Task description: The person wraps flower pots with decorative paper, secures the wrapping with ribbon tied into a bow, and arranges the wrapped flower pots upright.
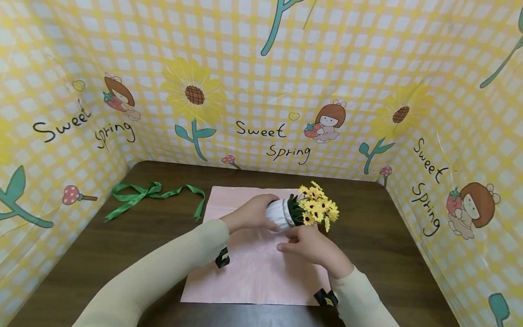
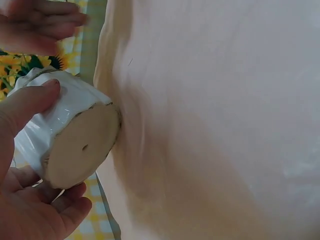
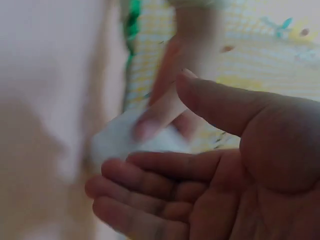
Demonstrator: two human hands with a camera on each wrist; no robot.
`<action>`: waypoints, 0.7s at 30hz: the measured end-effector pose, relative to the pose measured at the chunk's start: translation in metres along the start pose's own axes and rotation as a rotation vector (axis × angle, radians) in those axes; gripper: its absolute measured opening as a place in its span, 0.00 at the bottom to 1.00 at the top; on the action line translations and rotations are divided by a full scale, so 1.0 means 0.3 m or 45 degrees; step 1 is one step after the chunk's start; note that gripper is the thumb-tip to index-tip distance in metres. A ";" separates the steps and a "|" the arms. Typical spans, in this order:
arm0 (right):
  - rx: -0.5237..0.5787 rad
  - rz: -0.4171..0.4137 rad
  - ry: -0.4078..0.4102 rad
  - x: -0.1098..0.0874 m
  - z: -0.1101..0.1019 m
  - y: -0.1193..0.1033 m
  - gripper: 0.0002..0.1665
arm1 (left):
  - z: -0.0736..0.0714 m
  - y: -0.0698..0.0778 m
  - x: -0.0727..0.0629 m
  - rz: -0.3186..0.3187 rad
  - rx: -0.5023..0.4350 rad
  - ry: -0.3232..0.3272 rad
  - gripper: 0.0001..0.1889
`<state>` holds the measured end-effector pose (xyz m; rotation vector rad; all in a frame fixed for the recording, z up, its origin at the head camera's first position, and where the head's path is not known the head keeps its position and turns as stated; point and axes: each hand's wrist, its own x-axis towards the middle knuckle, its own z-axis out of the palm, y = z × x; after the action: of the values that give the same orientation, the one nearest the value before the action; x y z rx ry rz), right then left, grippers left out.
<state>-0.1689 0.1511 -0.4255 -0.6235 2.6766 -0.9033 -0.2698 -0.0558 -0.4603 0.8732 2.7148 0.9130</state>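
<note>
Flowerpot (image 1: 278,215) tilted, at one o'clock from centre over pink sheet (image 1: 253,277), yellow blooms (image 1: 316,206) toward three | left hand (image 1: 254,213) gripping its side | right hand (image 1: 312,246) spread, just beside | step: apparently positioning it; next likely calls for two-handed steadiness

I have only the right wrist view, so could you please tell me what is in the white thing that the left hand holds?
Observer: The white pot in the left hand holds yellow flowers.
Operator: Thank you; what does its base look like, please?
Observer: The left wrist view shows a flat, tan base with a small dark mark near its middle.
Operator: And what might the green blur be?
Observer: A green ribbon, lying on the dark table to the left of the pink sheet.
</note>
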 end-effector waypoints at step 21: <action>-0.596 -0.059 0.178 0.139 -0.074 0.023 0.33 | 0.066 0.062 0.054 0.054 0.105 -0.028 0.46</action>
<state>-0.2157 0.1478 -0.4165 -0.7402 3.0346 -0.3314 -0.2681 -0.0245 -0.4644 0.9534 2.7422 0.7995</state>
